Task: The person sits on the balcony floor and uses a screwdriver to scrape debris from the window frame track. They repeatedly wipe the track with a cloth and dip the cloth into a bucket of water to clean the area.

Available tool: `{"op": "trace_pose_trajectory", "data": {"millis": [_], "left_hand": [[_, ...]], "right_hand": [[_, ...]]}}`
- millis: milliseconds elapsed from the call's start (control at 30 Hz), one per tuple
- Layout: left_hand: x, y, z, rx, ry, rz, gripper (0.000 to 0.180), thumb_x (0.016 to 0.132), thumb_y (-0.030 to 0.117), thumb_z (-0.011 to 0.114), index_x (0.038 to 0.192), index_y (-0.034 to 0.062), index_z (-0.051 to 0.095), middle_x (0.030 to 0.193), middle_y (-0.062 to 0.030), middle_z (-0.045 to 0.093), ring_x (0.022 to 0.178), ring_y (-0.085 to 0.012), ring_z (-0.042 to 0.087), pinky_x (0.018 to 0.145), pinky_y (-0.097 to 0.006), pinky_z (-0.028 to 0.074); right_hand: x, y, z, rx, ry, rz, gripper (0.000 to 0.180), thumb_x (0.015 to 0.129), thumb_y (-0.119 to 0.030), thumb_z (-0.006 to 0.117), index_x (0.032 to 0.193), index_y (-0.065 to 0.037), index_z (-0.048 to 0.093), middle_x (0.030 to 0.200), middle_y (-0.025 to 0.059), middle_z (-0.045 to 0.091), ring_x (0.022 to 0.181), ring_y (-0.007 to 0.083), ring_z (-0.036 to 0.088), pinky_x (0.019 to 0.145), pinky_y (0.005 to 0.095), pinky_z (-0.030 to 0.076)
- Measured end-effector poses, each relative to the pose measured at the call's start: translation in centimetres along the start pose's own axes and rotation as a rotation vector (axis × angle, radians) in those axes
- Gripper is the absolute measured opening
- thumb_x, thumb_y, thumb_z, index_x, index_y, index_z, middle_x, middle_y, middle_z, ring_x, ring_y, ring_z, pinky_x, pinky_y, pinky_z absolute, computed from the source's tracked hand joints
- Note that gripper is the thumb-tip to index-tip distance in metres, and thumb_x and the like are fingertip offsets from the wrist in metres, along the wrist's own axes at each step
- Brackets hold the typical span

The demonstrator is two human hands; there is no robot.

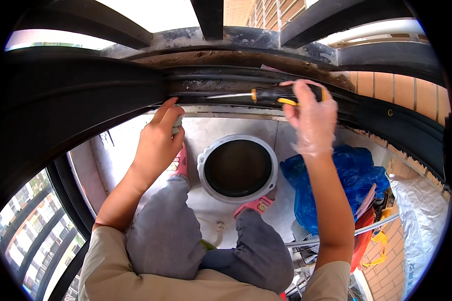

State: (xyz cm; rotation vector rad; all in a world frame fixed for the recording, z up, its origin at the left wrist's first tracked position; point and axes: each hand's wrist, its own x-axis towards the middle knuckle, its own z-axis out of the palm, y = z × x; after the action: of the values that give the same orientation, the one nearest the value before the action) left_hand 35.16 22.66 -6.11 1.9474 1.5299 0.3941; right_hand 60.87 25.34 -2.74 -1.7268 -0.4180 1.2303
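Observation:
My right hand [315,118], in a thin clear plastic glove, is closed round the black and yellow handle of a screwdriver [266,94]. The metal shaft points left and lies along the dark window track [206,86]. My left hand [157,138], bare, is near the track's left part, just short of the screwdriver's tip. Its fingers are curled round a small grey-green piece of cloth [177,124], only partly visible. One fingertip reaches up to the edge of the track.
Between my feet stands a white basin [203,173] of dark, murky water. A blue plastic bag [306,185] and a white sack [421,215] lie to the right. Black window bars [208,20] cross beyond the track. A dark window frame [75,95] fills the left.

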Motion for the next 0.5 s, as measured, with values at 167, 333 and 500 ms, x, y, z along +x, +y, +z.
{"op": "trace_pose_trajectory", "data": {"millis": [167,333,500], "left_hand": [[0.0,-0.2,0.2,-0.019,-0.004,0.023,0.025,0.075,-0.007,0.056,0.1,-0.0017,0.055,0.12,-0.0225,0.057,0.091,-0.0408,0.063,0.076,-0.037,0.051],[0.6,-0.2,0.7,-0.061,-0.002,0.086,0.029,0.073,-0.004,0.058,0.101,0.0013,0.054,0.121,-0.0209,0.056,0.084,-0.0415,0.063,0.071,-0.041,0.054],[0.5,-0.3,0.8,0.034,0.035,0.064,0.029,0.073,-0.004,0.059,0.101,0.0013,0.054,0.121,-0.0215,0.057,0.084,-0.0417,0.063,0.07,-0.041,0.054]], "right_hand": [[0.2,-2.2,-4.9,-0.152,0.116,-0.14,0.025,0.086,-0.019,0.064,0.103,-0.001,0.062,0.082,0.0088,0.063,0.06,0.0084,0.054,0.047,0.0152,0.043],[1.9,-2.6,-11.2,-0.569,0.12,-0.415,0.024,0.083,-0.017,0.065,0.103,-0.003,0.063,0.085,0.0071,0.062,0.066,0.0109,0.057,0.051,0.0164,0.046],[2.0,-3.6,-11.3,-0.286,0.242,-0.184,0.025,0.083,-0.017,0.065,0.103,-0.001,0.062,0.083,0.0044,0.058,0.062,0.0084,0.055,0.048,0.0173,0.043]]}}
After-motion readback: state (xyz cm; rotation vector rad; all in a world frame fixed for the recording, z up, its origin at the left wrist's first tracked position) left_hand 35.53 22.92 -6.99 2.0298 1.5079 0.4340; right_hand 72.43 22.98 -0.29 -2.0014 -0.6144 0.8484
